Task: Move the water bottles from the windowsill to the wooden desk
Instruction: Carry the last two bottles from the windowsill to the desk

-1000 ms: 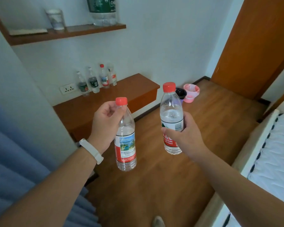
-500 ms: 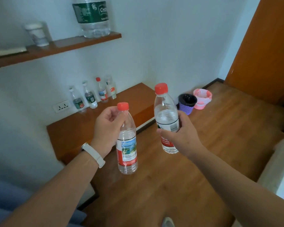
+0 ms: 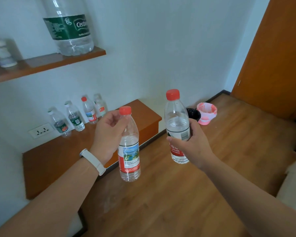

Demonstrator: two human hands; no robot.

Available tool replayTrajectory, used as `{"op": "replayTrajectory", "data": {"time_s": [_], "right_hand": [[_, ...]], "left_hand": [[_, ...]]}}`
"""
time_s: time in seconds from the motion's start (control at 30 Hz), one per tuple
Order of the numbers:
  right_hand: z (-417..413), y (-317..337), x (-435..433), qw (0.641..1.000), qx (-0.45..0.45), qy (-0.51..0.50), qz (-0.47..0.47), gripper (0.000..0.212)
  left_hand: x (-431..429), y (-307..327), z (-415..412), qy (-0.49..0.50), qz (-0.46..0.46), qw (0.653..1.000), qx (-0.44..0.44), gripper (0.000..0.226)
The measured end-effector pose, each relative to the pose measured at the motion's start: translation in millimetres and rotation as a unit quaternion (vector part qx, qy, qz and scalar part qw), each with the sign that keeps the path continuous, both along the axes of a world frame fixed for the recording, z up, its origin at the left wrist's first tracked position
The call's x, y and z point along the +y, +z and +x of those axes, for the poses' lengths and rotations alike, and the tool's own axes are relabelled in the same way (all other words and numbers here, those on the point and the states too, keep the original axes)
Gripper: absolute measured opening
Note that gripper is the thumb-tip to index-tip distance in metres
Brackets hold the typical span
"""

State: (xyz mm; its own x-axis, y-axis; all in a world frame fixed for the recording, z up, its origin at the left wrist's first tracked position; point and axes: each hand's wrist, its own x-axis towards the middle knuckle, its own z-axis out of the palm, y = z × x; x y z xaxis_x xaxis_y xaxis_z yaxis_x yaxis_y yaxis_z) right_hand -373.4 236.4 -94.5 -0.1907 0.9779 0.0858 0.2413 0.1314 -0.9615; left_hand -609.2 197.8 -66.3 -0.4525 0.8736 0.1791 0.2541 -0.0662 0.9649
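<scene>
Head, left hand (image 3: pixel 109 134): pinches left bottle (image 3: pixel 129 159) near cap.
Right hand (image 3: pixel 193 146): wraps right bottle (image 3: pixel 176 117) at its middle.
Desk (image 3: pixel 58 159): four bottles (image 3: pixel 75 119).

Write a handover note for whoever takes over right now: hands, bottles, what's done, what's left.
Left hand grips the left bottle by its neck; right hand grips the right bottle round its body. Both bottles are in the air, short of the desk.
Done: four bottles stand on the desk by the wall.
Left: set these two on the desk. The windowsill is out of view, so I cannot tell if more remain.
</scene>
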Motion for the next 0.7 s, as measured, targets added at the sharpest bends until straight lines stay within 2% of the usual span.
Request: {"op": "replayTrajectory", "data": {"time_s": [0.4,0.7], "right_hand": [[-36.7,-6.9,96.8,0.999,-0.033,-0.008,0.001,0.061],[-119.6,7.4,210.0,0.994,-0.105,0.022,0.018,0.057]], "left_hand": [[104.0,-14.5,-34.1,-0.016,0.007,0.999,-0.027,0.015],[206.7,-21.0,-122.7,0.014,0.037,0.997,-0.063,0.009]]}}
